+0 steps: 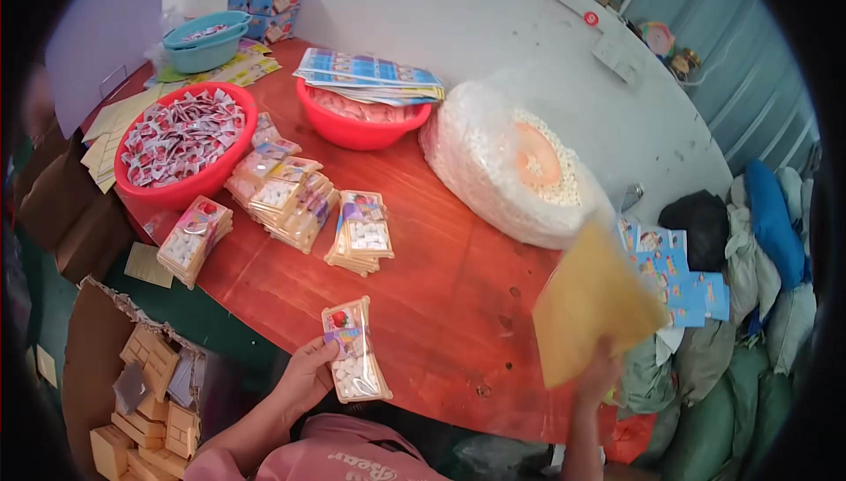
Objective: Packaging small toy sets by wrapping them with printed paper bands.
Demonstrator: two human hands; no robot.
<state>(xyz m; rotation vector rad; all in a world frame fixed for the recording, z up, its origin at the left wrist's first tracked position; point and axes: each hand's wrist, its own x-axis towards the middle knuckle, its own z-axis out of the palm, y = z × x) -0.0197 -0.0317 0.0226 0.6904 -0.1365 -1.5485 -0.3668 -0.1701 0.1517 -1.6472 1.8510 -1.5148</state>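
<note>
Soft, even daylight fills the scene, bright enough to show colours clearly. The red table point(441, 296) carries a mild sheen near its middle, with no harsh glare, and shadows under the packs on it are faint and short. The clear bag of white pellets point(511, 164) at the table's far right edge catches pale highlights on its plastic. The yellow card point(590, 305) beside the table's right edge is smeared by motion blur, its edges indistinct, and the right hand point(599, 371) beneath it is soft too. The left hand point(304, 375) at the near edge is fairly sharp. Fisheye bending curves the table's edges, and a dark vignette rings the frame's corners.
</note>
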